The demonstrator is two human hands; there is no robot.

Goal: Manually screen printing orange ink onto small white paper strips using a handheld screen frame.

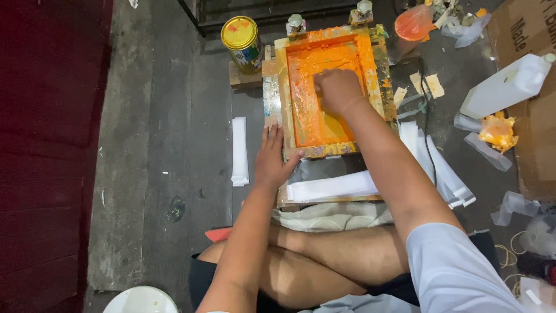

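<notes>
The screen frame lies straight ahead of my crossed legs, its long axis running away from me. My right hand is inside it, closed over what looks like a squeegee, mostly hidden under my fist, in the orange ink. My left hand lies flat and open, touching the frame's near left corner. White strips poke out beneath, nearer me

Orange-inked screen frame lying flat on printing board.
</notes>
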